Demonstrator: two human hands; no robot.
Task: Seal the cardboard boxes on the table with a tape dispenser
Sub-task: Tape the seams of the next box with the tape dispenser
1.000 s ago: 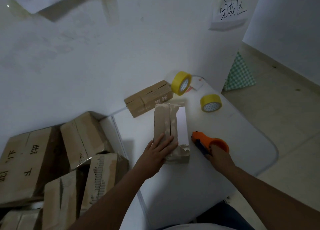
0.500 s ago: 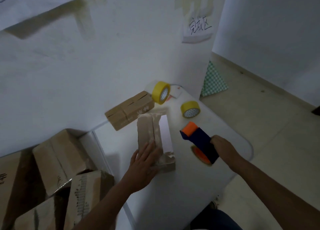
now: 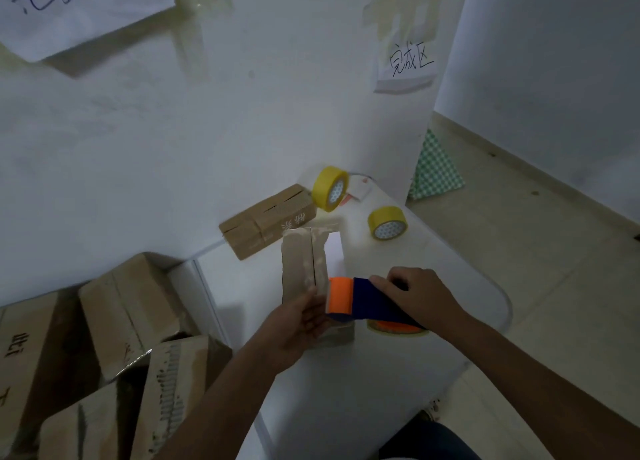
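Gripping tape dispenser, right hand, left hand steadying box

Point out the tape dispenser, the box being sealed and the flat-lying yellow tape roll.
Tape dispenser [image 3: 372, 302], head view, blue body.
Box [image 3: 299, 259], head view, left top flap.
Tape roll [image 3: 387, 222], head view, upper face.

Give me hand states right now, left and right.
Left hand: open, fingers flat against the near end of the cardboard box.
Right hand: closed around the tape dispenser, held at the box's near end.
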